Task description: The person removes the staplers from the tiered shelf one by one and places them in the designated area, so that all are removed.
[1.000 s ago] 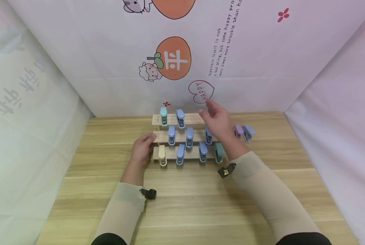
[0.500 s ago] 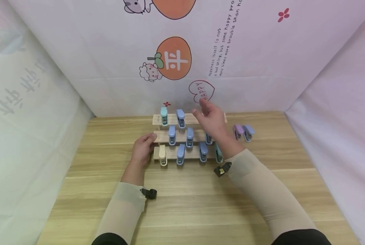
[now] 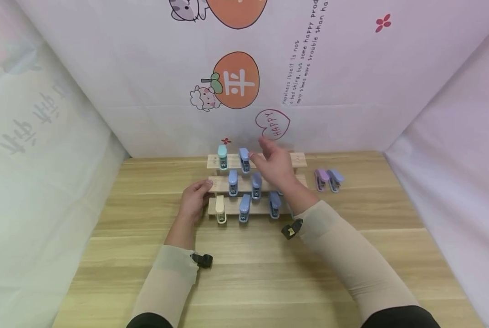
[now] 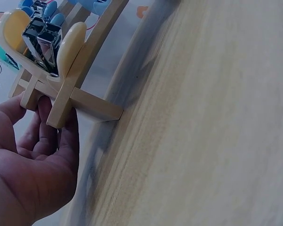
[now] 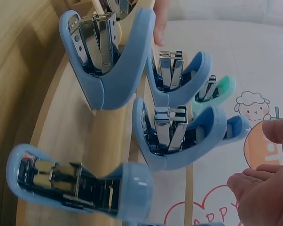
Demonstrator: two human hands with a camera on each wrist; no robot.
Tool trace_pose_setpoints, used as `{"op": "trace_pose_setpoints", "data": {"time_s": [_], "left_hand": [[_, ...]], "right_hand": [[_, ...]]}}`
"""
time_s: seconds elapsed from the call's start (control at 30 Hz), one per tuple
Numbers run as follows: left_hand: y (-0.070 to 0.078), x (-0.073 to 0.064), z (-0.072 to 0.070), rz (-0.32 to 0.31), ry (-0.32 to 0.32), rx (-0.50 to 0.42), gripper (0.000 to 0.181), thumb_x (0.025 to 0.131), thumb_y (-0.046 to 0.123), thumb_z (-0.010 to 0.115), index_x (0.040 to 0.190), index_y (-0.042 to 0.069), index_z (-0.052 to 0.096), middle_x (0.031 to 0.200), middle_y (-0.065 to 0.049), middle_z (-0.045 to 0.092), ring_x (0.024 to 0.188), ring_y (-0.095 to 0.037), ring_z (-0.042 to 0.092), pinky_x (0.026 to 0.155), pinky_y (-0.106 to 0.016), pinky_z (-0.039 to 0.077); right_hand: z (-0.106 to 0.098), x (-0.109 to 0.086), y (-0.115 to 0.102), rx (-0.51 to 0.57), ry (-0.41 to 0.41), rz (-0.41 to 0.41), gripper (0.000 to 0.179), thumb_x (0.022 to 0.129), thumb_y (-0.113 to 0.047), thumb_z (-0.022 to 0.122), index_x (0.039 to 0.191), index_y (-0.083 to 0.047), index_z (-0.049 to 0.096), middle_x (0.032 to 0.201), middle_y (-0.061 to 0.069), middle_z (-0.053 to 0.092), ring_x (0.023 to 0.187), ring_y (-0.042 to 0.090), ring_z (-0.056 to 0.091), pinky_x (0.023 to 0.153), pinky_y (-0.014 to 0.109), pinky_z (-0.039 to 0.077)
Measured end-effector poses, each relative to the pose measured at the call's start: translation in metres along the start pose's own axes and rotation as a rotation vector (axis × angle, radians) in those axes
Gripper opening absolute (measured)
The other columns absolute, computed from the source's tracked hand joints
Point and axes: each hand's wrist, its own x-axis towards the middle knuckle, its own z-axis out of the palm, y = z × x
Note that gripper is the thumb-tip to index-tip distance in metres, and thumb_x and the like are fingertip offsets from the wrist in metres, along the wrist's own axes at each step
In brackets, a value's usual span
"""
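A three-tier wooden rack [image 3: 298,159] carries several mini staplers. My left hand [image 3: 193,198] holds the rack's left end; in the left wrist view its thumb and fingers close around the wooden slats below a cream stapler [image 4: 71,49]. Over the top tier hovers my right hand [image 3: 274,166], fingers extended, thumb apart, nothing held. Its thumb is close to a blue stapler [image 3: 244,159]; whether they touch is unclear. A mint stapler [image 3: 222,157] stands at the top tier's left. In the right wrist view, blue staplers [image 5: 120,70] line the tiers. My right forearm hides the lower right of the rack.
To the right of the rack, a purple stapler [image 3: 321,179] and a periwinkle stapler [image 3: 335,180] stand side by side on the wooden table [image 3: 244,278]. A white printed cloth [image 3: 334,123] rises behind the rack, and more cloth hangs on both sides.
My right hand has moved left above the top tier, toward the blue stapler, uncovering the rack's upper right end. My left hand keeps its hold. The head view has shifted slightly.
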Motion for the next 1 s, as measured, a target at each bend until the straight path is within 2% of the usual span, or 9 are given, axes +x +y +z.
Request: {"op": "trace_pose_setpoints", "data": {"time_s": [0.13,0.3,0.57,0.67,0.77,0.87,1.0], "left_hand": [[-0.003,0.001,0.002,0.0,-0.004,-0.008,0.049,0.099,0.033,0.074,0.134,0.0,0.065,0.133,-0.017,0.065,0.115,-0.029,0.067,0.101,-0.036,0.057],[-0.002,0.0,0.0,0.003,-0.008,-0.007,0.048,0.099,0.032,0.074,0.133,0.0,0.066,0.133,-0.016,0.065,0.115,-0.029,0.067,0.1,-0.035,0.057],[-0.002,0.001,-0.002,0.008,-0.003,0.005,0.049,0.098,0.035,0.074,0.133,0.001,0.066,0.131,-0.016,0.067,0.114,-0.027,0.068,0.1,-0.035,0.058],[-0.003,0.002,-0.003,0.002,-0.001,0.016,0.051,0.098,0.037,0.074,0.134,0.002,0.066,0.131,-0.014,0.067,0.116,-0.026,0.067,0.101,-0.036,0.057],[-0.003,0.002,-0.003,-0.003,-0.002,0.022,0.052,0.098,0.039,0.074,0.135,0.003,0.066,0.132,-0.013,0.067,0.118,-0.027,0.067,0.102,-0.036,0.057],[-0.003,0.002,-0.003,-0.003,-0.003,0.013,0.051,0.097,0.038,0.074,0.134,0.003,0.066,0.132,-0.015,0.067,0.118,-0.028,0.066,0.102,-0.038,0.056],[-0.002,0.002,-0.003,-0.002,-0.002,0.009,0.051,0.097,0.038,0.075,0.133,0.003,0.066,0.131,-0.015,0.068,0.117,-0.029,0.066,0.102,-0.038,0.057]], "right_hand": [[0.004,0.0,-0.001,-0.047,-0.02,0.02,0.067,0.099,-0.032,0.071,0.157,-0.012,0.044,0.16,0.006,0.047,0.145,0.022,0.047,0.116,0.033,0.043],[0.01,0.001,-0.002,-0.056,-0.073,0.038,0.069,0.099,-0.032,0.07,0.158,-0.011,0.042,0.16,0.01,0.045,0.145,0.026,0.047,0.116,0.036,0.044],[0.021,0.006,-0.003,-0.145,-0.118,0.012,0.073,0.098,-0.037,0.07,0.158,-0.008,0.041,0.159,0.015,0.045,0.142,0.033,0.05,0.115,0.042,0.046],[0.025,0.008,-0.002,-0.2,-0.123,-0.008,0.072,0.097,-0.037,0.071,0.156,-0.007,0.043,0.155,0.016,0.05,0.138,0.033,0.054,0.114,0.043,0.047],[0.028,0.01,-0.001,-0.243,-0.12,-0.04,0.062,0.097,-0.038,0.071,0.147,-0.006,0.054,0.14,0.015,0.063,0.124,0.031,0.062,0.106,0.044,0.052],[0.03,0.011,0.0,-0.269,-0.107,-0.06,0.057,0.097,-0.039,0.071,0.142,-0.007,0.058,0.132,0.015,0.067,0.117,0.031,0.064,0.102,0.045,0.054],[0.031,0.011,0.0,-0.268,-0.107,-0.043,0.068,0.096,-0.04,0.071,0.152,-0.005,0.05,0.144,0.017,0.06,0.131,0.032,0.059,0.111,0.045,0.049]]}}
